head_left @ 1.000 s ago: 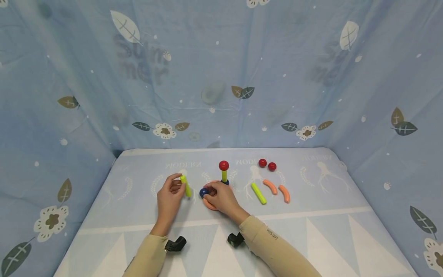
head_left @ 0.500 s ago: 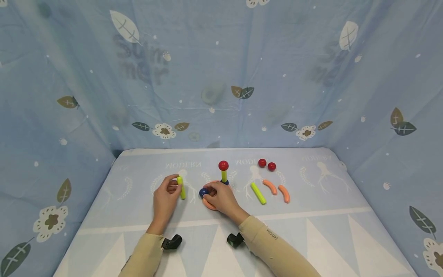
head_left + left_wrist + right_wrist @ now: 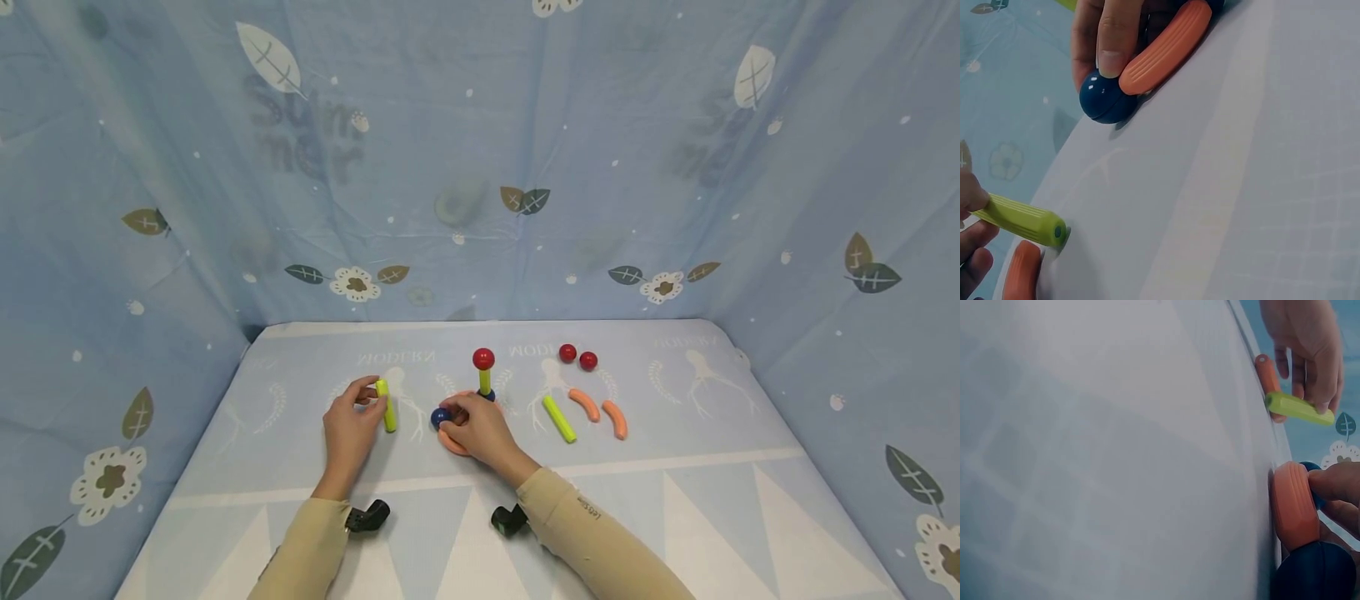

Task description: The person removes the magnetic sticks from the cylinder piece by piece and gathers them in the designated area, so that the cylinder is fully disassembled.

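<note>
My left hand [image 3: 354,427] pinches a yellow-green magnetic stick [image 3: 387,407] near its upper end; it stands nearly upright, its lower end close to the table. My right hand [image 3: 483,429] holds a dark blue ball [image 3: 440,418] of a built piece lying flat. In the left wrist view that blue ball [image 3: 1107,97] joins a curved orange stick [image 3: 1169,47]. Behind the right hand, another blue ball [image 3: 487,395] bears an upright yellow-green stick [image 3: 484,382] topped by a red ball [image 3: 483,359]. My right fingers hide part of the built piece.
Right of the built piece lie a yellow-green stick [image 3: 559,419], two curved orange sticks [image 3: 584,405] and two red balls [image 3: 577,357]. Another orange stick [image 3: 1022,272] shows beside the left hand. A patterned curtain [image 3: 480,167] closes off the table's back and sides.
My left hand has shifted a little to the left with the yellow-green stick, away from the built piece, and the stick now stands more upright. My right hand has stayed in place.
</note>
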Demonstrator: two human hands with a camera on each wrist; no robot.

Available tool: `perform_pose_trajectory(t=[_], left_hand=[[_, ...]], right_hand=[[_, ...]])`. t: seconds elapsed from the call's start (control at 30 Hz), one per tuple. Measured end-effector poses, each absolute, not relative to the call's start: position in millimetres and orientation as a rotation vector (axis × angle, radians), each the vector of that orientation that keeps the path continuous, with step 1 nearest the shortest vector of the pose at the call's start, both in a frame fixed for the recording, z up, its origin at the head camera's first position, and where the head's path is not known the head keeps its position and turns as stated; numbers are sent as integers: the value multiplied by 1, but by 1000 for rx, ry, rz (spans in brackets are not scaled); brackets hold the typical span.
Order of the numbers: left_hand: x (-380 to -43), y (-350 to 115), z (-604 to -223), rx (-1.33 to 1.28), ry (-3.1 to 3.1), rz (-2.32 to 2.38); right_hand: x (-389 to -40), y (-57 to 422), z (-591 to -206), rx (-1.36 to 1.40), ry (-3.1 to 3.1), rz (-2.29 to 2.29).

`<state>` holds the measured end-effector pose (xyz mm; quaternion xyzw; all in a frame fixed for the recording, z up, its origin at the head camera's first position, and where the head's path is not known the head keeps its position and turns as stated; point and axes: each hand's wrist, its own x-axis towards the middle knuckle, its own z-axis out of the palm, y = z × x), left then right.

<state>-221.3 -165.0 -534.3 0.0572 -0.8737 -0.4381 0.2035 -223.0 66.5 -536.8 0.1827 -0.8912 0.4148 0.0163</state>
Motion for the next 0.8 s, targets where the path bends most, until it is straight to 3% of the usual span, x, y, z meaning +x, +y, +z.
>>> perform_pose_trajectory(t=[0.8], left_hand=[[-229,-175,-551,225,-2540,-1267]], right_hand=[[-222,67,-535,574,-2771,1293]])
